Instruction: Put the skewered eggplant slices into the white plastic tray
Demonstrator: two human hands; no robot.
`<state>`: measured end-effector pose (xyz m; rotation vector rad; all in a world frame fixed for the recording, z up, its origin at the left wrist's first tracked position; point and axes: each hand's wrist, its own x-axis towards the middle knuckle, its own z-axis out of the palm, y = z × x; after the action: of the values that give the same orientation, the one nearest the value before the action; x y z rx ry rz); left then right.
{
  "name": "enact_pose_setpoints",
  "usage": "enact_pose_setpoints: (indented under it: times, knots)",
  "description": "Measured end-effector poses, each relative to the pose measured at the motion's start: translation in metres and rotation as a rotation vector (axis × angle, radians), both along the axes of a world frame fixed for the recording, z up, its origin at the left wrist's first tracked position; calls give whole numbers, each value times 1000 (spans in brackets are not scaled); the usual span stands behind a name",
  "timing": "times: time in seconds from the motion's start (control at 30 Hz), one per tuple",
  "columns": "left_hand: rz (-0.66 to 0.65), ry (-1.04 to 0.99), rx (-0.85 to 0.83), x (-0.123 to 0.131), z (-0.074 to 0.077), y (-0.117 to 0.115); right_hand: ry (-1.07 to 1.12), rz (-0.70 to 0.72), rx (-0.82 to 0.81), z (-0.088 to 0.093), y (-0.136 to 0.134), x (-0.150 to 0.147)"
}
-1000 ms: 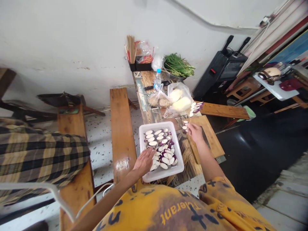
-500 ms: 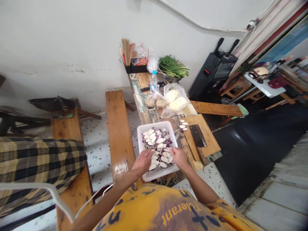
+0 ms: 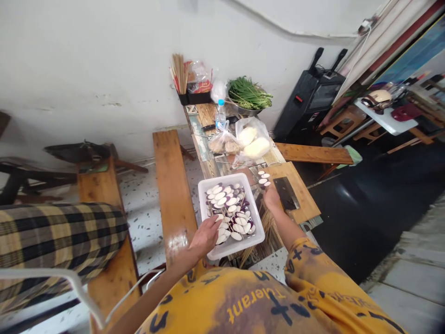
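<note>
A white plastic tray (image 3: 231, 254) holds many oval white slices with purple skin, several of them threaded on thin sticks. Over the tray's left front part is my left hand (image 3: 206, 235), its fingertips at the slices; whether they grip anything is too small to tell. My right hand (image 3: 272, 198) is right of the tray, beside a small group of slices (image 3: 264, 178) at the edge of the wooden cutting board (image 3: 303, 190). Its fingertips are partly hidden, and any grip is unclear. Thin bamboo sticks (image 3: 269, 225) lie below that hand.
A cleaver (image 3: 286, 193) lies on the board. Farther back are bagged food (image 3: 255, 140), a water bottle (image 3: 220, 115), a bowl of greens (image 3: 248, 96) and a black holder with sticks (image 3: 184, 98). Wooden benches (image 3: 174, 185) flank the table; a black speaker (image 3: 308, 99) stands at right.
My right hand has moved from the tray's right side to the slices by the cutting board. My left hand stays at the tray. The view has shifted slightly.
</note>
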<state>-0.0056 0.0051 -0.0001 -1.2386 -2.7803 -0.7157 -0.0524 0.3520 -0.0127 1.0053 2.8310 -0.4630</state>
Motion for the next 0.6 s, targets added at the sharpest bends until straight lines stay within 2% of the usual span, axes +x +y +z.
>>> enact_pose_setpoints:
  times: [0.33, 0.47, 0.6]
  knots:
    - [19, -50, 0, 1, -1, 0, 34, -31, 101, -6, 13, -24]
    - [34, -107, -32, 2, 3, 0, 75, 13, 81, -8, 18, -43]
    - [29, -113, -32, 1, 4, 0, 133, -36, 35, -7, 26, -63]
